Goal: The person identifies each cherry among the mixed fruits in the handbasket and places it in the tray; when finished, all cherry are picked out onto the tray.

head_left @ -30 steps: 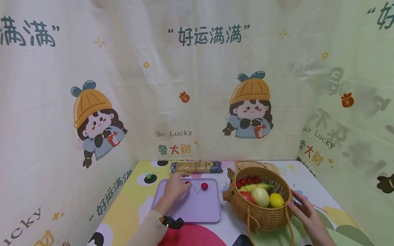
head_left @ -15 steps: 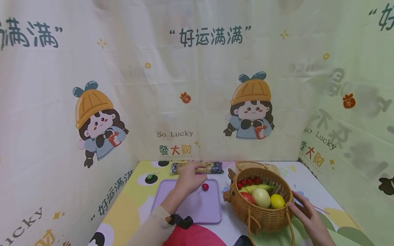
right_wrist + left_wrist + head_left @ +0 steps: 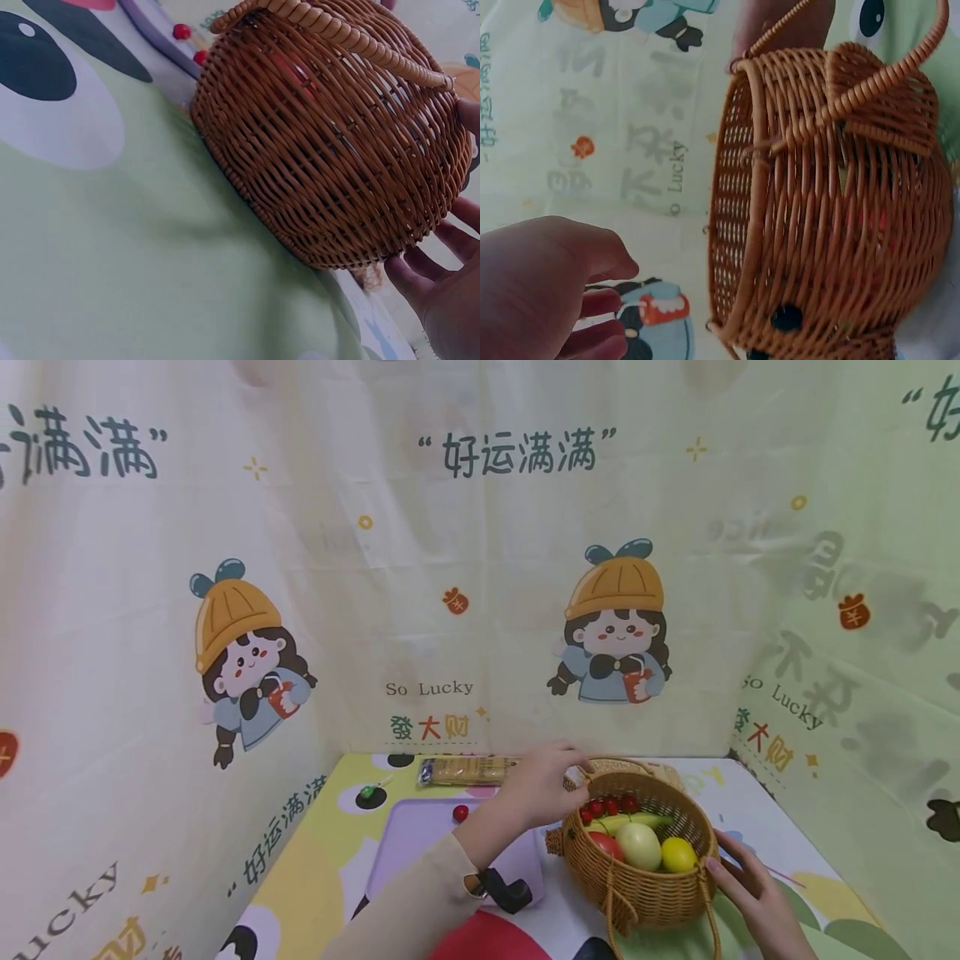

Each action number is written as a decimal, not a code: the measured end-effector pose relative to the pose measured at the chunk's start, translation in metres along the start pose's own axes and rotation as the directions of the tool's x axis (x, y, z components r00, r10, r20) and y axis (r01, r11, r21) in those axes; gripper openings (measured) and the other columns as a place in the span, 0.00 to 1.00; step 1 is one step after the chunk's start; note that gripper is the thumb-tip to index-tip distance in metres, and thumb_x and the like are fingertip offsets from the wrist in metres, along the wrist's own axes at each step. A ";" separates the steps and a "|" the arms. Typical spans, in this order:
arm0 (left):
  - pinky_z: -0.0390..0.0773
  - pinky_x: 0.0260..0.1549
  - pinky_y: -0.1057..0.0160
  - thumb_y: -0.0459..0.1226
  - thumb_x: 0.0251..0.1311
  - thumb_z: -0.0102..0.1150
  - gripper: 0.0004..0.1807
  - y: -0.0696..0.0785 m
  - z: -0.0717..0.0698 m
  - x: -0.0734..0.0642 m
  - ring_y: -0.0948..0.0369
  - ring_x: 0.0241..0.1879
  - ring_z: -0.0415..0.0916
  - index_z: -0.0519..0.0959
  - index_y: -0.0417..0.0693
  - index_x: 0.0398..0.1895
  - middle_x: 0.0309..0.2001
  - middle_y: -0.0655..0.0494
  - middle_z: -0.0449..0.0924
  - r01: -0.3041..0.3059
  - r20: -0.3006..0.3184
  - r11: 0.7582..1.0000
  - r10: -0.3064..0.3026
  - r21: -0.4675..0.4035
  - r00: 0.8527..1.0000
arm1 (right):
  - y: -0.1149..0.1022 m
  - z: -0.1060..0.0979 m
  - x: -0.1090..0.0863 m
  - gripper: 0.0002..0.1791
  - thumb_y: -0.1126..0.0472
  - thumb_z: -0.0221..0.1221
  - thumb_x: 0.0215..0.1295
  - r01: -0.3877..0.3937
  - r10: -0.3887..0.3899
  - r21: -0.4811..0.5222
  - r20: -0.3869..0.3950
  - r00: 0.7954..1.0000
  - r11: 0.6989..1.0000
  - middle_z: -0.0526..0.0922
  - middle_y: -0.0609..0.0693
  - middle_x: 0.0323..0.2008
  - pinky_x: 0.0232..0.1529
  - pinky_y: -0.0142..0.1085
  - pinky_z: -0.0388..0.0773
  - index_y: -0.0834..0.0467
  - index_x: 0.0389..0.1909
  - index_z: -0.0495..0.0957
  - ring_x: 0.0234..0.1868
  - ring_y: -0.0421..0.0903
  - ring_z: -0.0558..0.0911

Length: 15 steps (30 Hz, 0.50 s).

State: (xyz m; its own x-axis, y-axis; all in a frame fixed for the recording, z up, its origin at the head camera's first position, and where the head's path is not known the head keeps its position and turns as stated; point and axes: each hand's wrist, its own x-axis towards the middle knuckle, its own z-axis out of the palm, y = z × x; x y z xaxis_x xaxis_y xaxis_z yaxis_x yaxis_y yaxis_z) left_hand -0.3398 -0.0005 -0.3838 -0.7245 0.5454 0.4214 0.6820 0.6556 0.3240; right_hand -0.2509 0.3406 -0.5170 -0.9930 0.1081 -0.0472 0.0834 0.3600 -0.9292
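Observation:
A round wicker basket (image 3: 660, 889) with animal-face details stands at the right. Inside it are several red cherries (image 3: 611, 806), a long yellow item (image 3: 622, 823), a red round fruit (image 3: 604, 845), a pale round fruit (image 3: 639, 847) and a yellow one (image 3: 678, 855). My left hand (image 3: 536, 785) hovers at the basket's left rim, thumb and fingers bent; whether it holds anything is hidden. My right hand (image 3: 753, 893) rests on the basket's right side with its fingertips. On the purple tray (image 3: 416, 835) lies a cherry (image 3: 461, 813); the right wrist view shows two red balls beside the tray rim.
Behind the tray lies a pack of spaghetti (image 3: 465, 771), and another bag (image 3: 663, 771) lies behind the basket. A small green item (image 3: 367, 792) sits at the table's left. Printed curtains (image 3: 495, 718) enclose the back and sides.
My left hand has moved right, from over the tray's cherries to the basket's left rim. The right hand and basket have stayed in place; the view has shifted slightly.

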 end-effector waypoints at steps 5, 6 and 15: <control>0.82 0.51 0.75 0.42 0.71 0.71 0.13 0.021 0.016 0.015 0.70 0.53 0.80 0.90 0.63 0.56 0.57 0.68 0.87 -0.114 0.104 0.990 0.105 0.083 0.989 | -0.001 -0.001 0.000 0.48 0.37 0.50 0.88 -0.027 0.027 0.005 0.007 1.000 1.000 0.47 0.70 0.89 0.50 0.21 0.78 0.59 0.92 0.43 0.84 0.72 0.59; 0.81 0.49 0.76 0.42 0.71 0.71 0.13 0.024 0.020 0.019 0.71 0.51 0.79 0.90 0.63 0.56 0.56 0.68 0.87 -0.136 0.133 0.985 0.122 0.108 0.984 | -0.001 -0.001 0.001 0.48 0.38 0.50 0.88 -0.029 0.029 0.006 0.011 1.000 1.000 0.47 0.70 0.89 0.52 0.24 0.80 0.60 0.91 0.42 0.84 0.72 0.59; 0.75 0.40 0.75 0.37 0.61 0.78 0.14 0.048 0.050 0.042 0.71 0.40 0.76 0.91 0.65 0.47 0.42 0.72 0.86 -0.250 0.353 0.913 0.129 0.321 0.927 | -0.005 -0.001 0.001 0.48 0.38 0.49 0.88 -0.037 0.038 -0.035 0.015 0.999 0.999 0.47 0.71 0.89 0.58 0.32 0.86 0.62 0.91 0.42 0.84 0.73 0.60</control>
State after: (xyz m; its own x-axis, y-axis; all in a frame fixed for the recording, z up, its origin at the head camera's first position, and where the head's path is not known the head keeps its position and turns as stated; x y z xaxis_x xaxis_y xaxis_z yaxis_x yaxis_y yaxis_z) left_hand -0.3423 0.0800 -0.3928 -0.6183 0.7746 0.1332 0.7720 0.6303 -0.0817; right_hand -0.2521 0.3400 -0.5122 -0.9903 0.1074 -0.0878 0.1230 0.3882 -0.9133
